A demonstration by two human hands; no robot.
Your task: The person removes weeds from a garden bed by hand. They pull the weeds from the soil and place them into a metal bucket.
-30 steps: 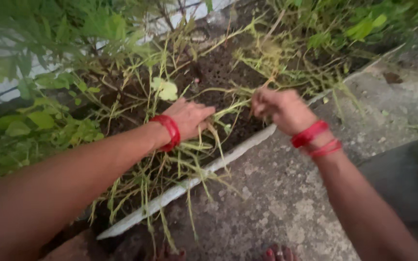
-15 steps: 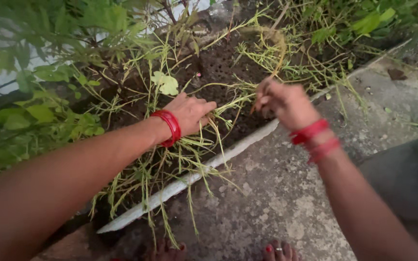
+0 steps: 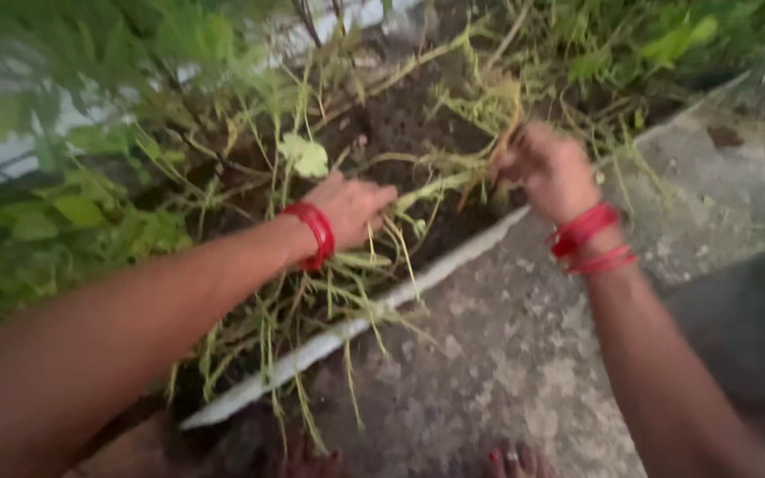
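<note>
A: Status on our hands?

B: Our left hand (image 3: 351, 208) lies palm-down on the grass stems (image 3: 427, 190) in the soil bed (image 3: 391, 133), just behind the white edging (image 3: 347, 332); grip unclear. Our right hand (image 3: 549, 168) is clenched around a tuft of stems, beyond the edging's far end.

A: Blurry, confirmed.

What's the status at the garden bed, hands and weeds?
Left hand flat on grassy weeds in the soil bed. Right hand closed on a weed clump, lifted. White edging draped with loose stems; view blurred.
</note>
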